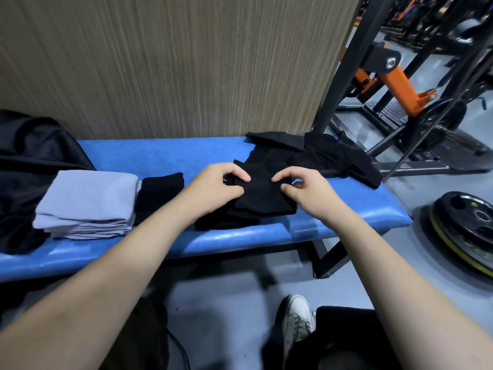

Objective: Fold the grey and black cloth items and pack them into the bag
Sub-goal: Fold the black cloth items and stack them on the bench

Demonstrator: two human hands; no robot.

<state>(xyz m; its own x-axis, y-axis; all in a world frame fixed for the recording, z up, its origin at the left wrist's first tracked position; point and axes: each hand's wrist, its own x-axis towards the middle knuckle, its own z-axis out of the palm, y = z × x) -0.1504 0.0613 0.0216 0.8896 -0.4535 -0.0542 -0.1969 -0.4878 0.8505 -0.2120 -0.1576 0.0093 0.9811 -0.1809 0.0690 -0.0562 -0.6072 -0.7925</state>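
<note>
On the blue bench (165, 153), mid-way along, lies a black cloth (262, 194); the left hand (216, 186) and right hand (304, 190) each pinch its far fold, close together; folded grey cloths (88, 204) sit left, beside the black bag (29, 161).

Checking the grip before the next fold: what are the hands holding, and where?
Both the left hand and right hand pinch the black cloth along its far folded edge.
</note>
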